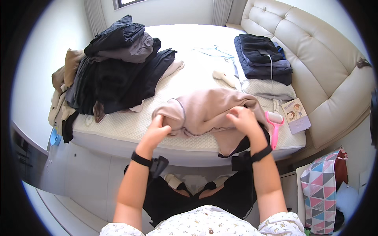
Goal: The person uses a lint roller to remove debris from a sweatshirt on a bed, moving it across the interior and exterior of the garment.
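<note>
A dusty-pink garment (212, 108) with dark seams lies bunched on the near side of the bed. My left hand (156, 133) is at its left end, with the thumb apart and cloth gathered at the fingers; some fingertips are hidden in the fabric. Over the right part of the garment is my right hand (244, 121), thumb and forefinger spread against the cloth. One dark-trimmed corner hangs toward the bed's front edge. Just right of my right hand lies a lint roller (275, 129) with a pink handle. Both wrists wear black straps.
A tall heap of dark clothes (118, 74) covers the bed's left side. Folded dark clothes (264, 59) sit by the beige headboard (315, 59). A white handheld device (224, 78), a hanger (214, 51) and a booklet (296, 115) lie on the mattress. A triangle-patterned bag (319, 192) stands lower right.
</note>
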A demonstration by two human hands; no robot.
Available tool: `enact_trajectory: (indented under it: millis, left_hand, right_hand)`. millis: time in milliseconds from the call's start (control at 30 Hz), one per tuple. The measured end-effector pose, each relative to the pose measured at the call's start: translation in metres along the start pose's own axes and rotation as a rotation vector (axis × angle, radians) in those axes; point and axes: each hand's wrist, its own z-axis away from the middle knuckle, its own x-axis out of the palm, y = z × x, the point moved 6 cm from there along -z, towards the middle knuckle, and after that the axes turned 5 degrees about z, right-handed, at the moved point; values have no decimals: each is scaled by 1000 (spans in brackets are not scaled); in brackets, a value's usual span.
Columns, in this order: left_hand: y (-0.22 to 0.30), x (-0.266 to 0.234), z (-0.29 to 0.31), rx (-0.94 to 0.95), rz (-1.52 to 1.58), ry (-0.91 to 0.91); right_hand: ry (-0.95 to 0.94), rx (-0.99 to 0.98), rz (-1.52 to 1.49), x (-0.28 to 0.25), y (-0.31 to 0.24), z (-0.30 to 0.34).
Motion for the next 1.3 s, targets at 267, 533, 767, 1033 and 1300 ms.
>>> enact_trajectory:
  millis: [267, 533, 767, 1033, 1300]
  left_hand:
    - [-5, 41, 38, -23, -19, 16]
    - [-4, 48, 67, -157, 194, -77]
    - [-7, 62, 81, -151, 285, -248]
    - [-21, 63, 84, -105, 34, 19]
    - [-50, 66, 87, -231, 347, -6]
  right_hand:
    - [104, -195, -576, 85, -102, 60]
    - [96, -15, -832, 127, -75, 63]
    - [-134, 387, -1536, 149, -62, 68]
    - [-310, 217, -1775, 132, -70, 74]
    - [418, -12, -570, 63, -74, 91]
